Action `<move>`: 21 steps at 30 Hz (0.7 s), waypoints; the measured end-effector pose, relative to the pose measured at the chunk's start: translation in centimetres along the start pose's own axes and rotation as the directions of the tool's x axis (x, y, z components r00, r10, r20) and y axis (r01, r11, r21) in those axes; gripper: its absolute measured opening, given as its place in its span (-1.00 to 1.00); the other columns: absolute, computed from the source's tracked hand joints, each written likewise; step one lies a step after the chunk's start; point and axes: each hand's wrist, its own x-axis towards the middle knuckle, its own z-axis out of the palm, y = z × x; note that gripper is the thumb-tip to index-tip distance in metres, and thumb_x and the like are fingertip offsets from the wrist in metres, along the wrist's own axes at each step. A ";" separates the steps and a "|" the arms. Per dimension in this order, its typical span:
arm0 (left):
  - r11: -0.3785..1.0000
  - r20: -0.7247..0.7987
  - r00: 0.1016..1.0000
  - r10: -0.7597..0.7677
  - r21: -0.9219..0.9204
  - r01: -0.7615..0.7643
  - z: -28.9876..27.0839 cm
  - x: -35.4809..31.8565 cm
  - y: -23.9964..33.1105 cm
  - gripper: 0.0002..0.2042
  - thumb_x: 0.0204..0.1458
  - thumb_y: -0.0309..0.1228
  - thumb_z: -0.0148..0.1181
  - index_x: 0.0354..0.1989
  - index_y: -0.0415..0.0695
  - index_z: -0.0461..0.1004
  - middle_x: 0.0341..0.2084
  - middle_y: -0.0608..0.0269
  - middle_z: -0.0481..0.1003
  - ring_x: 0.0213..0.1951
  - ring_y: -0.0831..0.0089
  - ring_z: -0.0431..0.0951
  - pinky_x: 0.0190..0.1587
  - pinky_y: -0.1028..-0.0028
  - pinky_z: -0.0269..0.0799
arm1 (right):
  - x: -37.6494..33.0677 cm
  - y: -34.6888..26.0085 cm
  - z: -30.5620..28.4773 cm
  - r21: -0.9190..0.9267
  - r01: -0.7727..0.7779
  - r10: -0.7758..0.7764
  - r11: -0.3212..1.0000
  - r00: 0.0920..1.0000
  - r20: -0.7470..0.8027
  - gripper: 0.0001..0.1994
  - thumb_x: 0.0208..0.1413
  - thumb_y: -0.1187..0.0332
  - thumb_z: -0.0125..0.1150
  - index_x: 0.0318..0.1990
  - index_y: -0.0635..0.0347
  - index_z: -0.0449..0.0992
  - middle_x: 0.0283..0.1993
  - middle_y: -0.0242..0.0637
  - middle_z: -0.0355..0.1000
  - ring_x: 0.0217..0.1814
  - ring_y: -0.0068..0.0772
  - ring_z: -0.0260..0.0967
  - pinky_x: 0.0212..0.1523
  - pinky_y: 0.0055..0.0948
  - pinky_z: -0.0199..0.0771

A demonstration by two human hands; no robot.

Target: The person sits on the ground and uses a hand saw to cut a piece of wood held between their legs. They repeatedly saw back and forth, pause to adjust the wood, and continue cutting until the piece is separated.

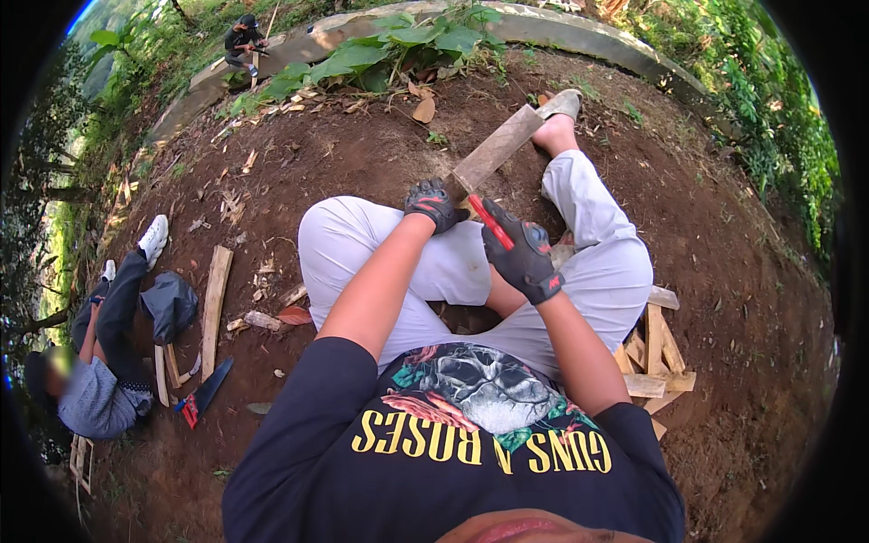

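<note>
I sit on the ground, with dark gloves marked in red on both hands. My left hand (pixel 436 204) is closed on the near end of a wooden board (pixel 498 147). The board slants away to the right, its far end beside the sandal (pixel 559 104) on my outstretched foot. My right hand (pixel 522 253) is closed around a slim red tool (pixel 491 223) lying along its fingers. The tool's tip points at the board's near end. Its exact kind cannot be made out.
Cut wood pieces (pixel 654 353) lie piled beside my right knee. To the left are a long plank (pixel 216 299), a saw (pixel 206 393) with a red handle, and a seated person (pixel 100 389). Another person (pixel 243 43) sits far off by a low concrete edge (pixel 615 45). Large leaves (pixel 407 45) grow ahead.
</note>
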 end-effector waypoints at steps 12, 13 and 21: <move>0.999 0.000 0.999 0.035 -0.024 -0.035 -0.5 0.9 0.0 0.06 0.07 0.36 0.24 0.55 -0.27 0.18 0.49 -0.20 0.26 0.52 -0.10 0.25 0.54 0.10 0.19 | 4.4 3.8 4.1 0.253 0.004 0.002 0.968 1.000 -0.023 -0.46 0.33 0.20 0.25 0.45 -0.05 0.47 0.24 0.03 0.60 0.20 0.16 0.60 0.21 -0.02 0.58; 1.000 -0.015 1.000 0.017 -0.012 -0.017 -0.4 0.4 0.0 0.11 0.04 0.38 0.26 0.55 -0.31 0.16 0.49 -0.21 0.25 0.52 -0.09 0.25 0.54 0.10 0.19 | 2.1 3.9 2.5 0.195 0.005 -0.001 0.981 1.000 -0.017 -0.47 0.33 0.22 0.26 0.45 -0.03 0.47 0.24 0.04 0.60 0.19 0.16 0.60 0.19 -0.02 0.60; 1.000 0.019 1.000 -0.003 -0.021 0.004 -0.3 1.5 0.0 0.18 -0.03 0.42 0.32 0.53 -0.35 0.14 0.45 -0.28 0.28 0.50 -0.09 0.28 0.52 0.13 0.24 | -15.3 -4.0 -12.3 0.062 -0.229 0.226 0.971 0.972 0.062 -0.49 0.31 0.27 0.32 0.40 0.04 0.52 0.24 0.04 0.60 0.16 0.12 0.64 0.16 -0.06 0.62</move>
